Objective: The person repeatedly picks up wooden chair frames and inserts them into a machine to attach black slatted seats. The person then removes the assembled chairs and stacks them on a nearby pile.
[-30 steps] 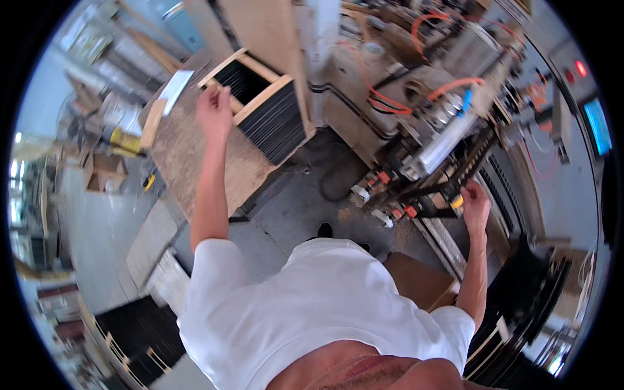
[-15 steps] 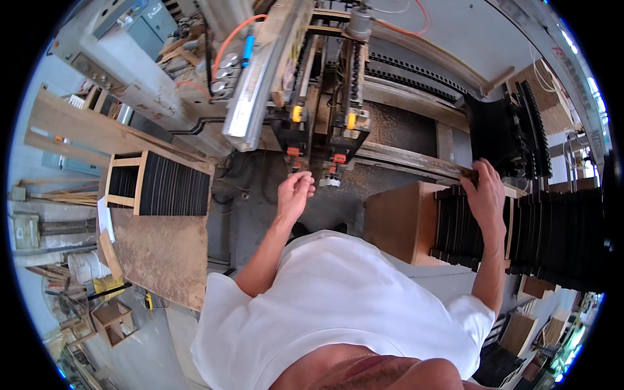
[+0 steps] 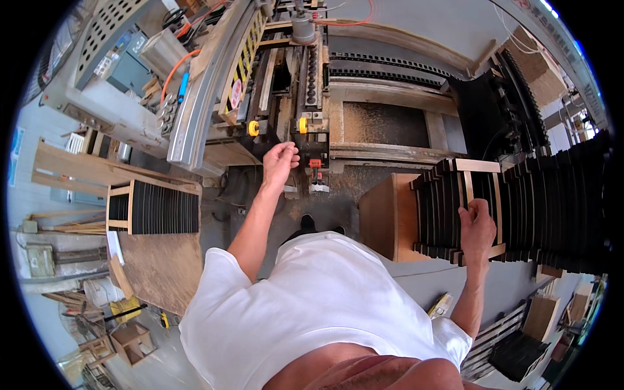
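Note:
My left hand (image 3: 281, 164) is raised in front of the machine's near end, its fingers curled together. Whether anything sits between them is hidden. Just beyond it are two yellow knobs (image 3: 303, 125) and a small red clamp part (image 3: 315, 164). On the right, my right hand (image 3: 478, 227) is closed at a light wooden frame (image 3: 467, 188) within a long row of dark slatted pieces (image 3: 549, 208). Its thumb and fingertips pinch one of the pale strips. The near part of that row rests beside a brown box-like block (image 3: 378, 218).
The machine's metal beam (image 3: 188, 140) juts toward me at the left. A wooden table (image 3: 162, 260) holds another row of dark slats (image 3: 166, 208) in a pale frame. Sawdust lies around the machine's rails (image 3: 383, 155). A black chute-like part (image 3: 481, 117) stands behind the right row.
My right hand has come back from the far edge of the dark row to its middle, where pale strips now show. The view has shifted, and my left hand appears farther forward.

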Action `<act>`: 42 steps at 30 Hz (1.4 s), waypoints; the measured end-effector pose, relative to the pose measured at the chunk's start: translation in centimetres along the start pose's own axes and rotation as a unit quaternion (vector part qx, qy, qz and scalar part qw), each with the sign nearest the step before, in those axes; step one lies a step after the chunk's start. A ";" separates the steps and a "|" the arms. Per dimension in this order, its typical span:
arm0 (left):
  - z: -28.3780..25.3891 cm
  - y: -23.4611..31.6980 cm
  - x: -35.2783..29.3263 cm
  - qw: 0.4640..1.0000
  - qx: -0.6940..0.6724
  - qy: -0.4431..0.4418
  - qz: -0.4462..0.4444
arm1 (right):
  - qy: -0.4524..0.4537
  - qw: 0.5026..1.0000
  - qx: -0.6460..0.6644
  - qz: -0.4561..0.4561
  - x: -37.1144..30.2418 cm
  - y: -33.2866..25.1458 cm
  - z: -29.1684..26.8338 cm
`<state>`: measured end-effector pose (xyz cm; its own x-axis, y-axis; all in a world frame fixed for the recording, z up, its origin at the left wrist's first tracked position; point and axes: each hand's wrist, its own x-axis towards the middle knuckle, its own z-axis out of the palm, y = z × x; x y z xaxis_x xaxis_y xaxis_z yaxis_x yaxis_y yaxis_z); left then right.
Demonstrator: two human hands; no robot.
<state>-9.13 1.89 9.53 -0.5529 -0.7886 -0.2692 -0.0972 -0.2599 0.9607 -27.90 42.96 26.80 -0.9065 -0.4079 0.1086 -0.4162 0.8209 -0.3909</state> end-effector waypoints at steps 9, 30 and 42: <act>-0.4 4.0 12.6 0.995 -0.103 0.009 0.011 | 0.095 0.984 0.149 -0.016 2.3 -0.8 -2.5; 4.6 9.0 45.4 0.936 -0.317 0.129 -0.085 | -0.022 0.976 0.130 -0.171 12.1 -16.5 1.0; 4.3 5.8 39.2 0.921 -0.371 0.118 -0.021 | -0.123 0.924 0.071 -0.354 21.7 -26.1 7.6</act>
<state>-34.89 -28.16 4.81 -0.3585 -0.8451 -0.3966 0.5257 -0.5338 0.6623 -36.17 9.60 32.39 -0.3601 -0.9157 0.1783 -0.8698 0.2605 -0.4190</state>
